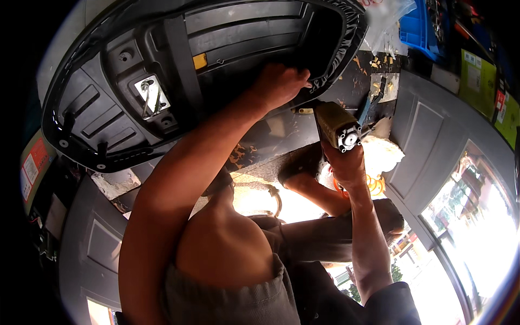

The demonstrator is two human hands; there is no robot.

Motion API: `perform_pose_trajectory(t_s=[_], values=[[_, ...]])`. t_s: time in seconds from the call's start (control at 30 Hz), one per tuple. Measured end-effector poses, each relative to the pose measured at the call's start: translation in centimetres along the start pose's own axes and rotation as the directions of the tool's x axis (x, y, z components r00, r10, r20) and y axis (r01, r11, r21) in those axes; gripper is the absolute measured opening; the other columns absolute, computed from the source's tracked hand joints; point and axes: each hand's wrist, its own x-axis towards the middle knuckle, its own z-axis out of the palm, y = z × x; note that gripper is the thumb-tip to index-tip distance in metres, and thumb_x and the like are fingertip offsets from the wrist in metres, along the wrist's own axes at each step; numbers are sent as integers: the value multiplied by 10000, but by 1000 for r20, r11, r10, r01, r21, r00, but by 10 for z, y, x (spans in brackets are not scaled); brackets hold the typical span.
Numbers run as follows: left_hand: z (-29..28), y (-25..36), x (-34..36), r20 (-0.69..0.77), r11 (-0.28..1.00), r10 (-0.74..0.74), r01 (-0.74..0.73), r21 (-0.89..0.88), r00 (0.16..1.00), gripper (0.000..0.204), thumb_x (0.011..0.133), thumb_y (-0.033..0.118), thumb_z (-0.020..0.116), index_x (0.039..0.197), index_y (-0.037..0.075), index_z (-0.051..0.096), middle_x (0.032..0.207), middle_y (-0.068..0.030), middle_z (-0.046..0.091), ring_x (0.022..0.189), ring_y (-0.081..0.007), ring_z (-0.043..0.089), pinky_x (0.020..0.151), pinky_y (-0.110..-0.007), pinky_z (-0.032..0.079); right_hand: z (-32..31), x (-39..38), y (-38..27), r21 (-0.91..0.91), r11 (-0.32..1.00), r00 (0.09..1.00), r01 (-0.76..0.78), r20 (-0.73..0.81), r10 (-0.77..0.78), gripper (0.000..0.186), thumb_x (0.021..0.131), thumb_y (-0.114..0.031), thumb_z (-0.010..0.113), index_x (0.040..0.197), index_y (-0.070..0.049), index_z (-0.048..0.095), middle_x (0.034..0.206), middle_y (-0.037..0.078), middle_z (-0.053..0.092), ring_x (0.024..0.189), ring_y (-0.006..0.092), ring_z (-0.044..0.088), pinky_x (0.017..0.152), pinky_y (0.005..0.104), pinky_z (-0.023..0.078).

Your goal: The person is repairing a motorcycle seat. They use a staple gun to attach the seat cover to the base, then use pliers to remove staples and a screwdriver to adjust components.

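Observation:
An upturned black plastic seat base spans the upper view, with a metal latch plate in it and gathered black cover material along its right rim. My left hand has its fingers curled at the lower right edge of this base, at the black material; what exactly they pinch is too small to make out. My right hand grips a dark olive pneumatic staple gun, held just below that edge and right of my left hand, its silver end toward me.
The base rests over a scuffed dark bench surface. A blue crate, green boxes and a grey panelled door stand at the right. My bare knee and foot are below, beside orange coiled hose.

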Motion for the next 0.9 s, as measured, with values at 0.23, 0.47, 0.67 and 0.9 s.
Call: perform_pose_trajectory(t_s=[0.23, 0.47, 0.67, 0.9], values=[[3, 3, -4, 20, 995, 5, -7, 98, 1000, 192, 890, 300, 657, 889, 107, 659, 651, -62, 646, 581, -269, 680, 528, -408, 536, -1, 10, -4, 20, 998, 996, 66, 60, -67, 249, 864, -108, 685, 1072, 24, 655, 904, 162, 723, 838, 249, 703, 755, 367, 541], [6, -2, -4, 16, 996, 15, -16, 86, 1000, 142, 908, 236, 616, 891, 102, 658, 640, -63, 641, 571, -275, 674, 517, -415, 534, 1, 28, -15, -140, 990, 990, -2, 141, 22, 308, 853, -114, 659, 1129, 18, 625, 954, 231, 713, 946, 389, 708, 785, 429, 544], [5, -2, -3, 11, 999, -11, 10, 32, 1000, 109, 903, 185, 592, 882, 97, 653, 646, -66, 650, 578, -281, 677, 510, -415, 534, 6, 22, -34, -180, 984, 997, -7, 76, 21, 326, 842, -98, 652, 1152, 2, 625, 967, 233, 714, 961, 406, 700, 808, 446, 541], [13, 1, -5, 90, 991, -3, -9, 134, 996, 183, 874, 305, 663, 876, 128, 617, 743, -59, 657, 650, -274, 689, 554, -412, 540, 12, 30, -14, -158, 987, 998, 29, 55, -20, 339, 830, -93, 651, 1151, 10, 615, 967, 242, 709, 962, 431, 688, 812, 448, 539]])
